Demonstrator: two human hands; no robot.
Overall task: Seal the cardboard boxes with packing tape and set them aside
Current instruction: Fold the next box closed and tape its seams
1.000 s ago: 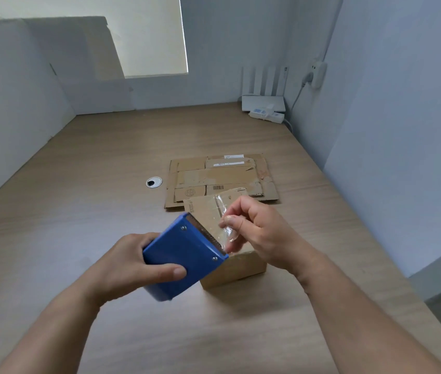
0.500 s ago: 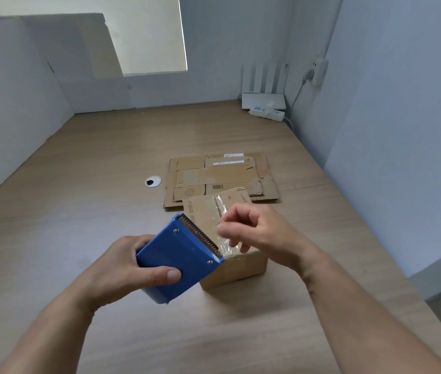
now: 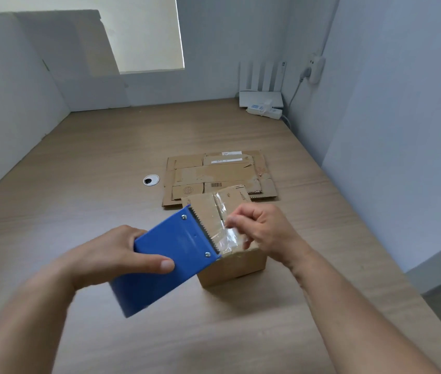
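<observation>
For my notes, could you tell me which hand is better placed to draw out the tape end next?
The right hand: it pinches the clear tape end by the serrated blade, above the small cardboard box. The left hand grips the blue tape dispenser.

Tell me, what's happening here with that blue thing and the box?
A person is taping up a small cardboard box on a wooden table. The left hand grips a blue tape dispenser, and the right hand pinches the loose end of the clear tape at its toothed blade, just above the box top. Flattened cardboard lies behind the box.
</observation>
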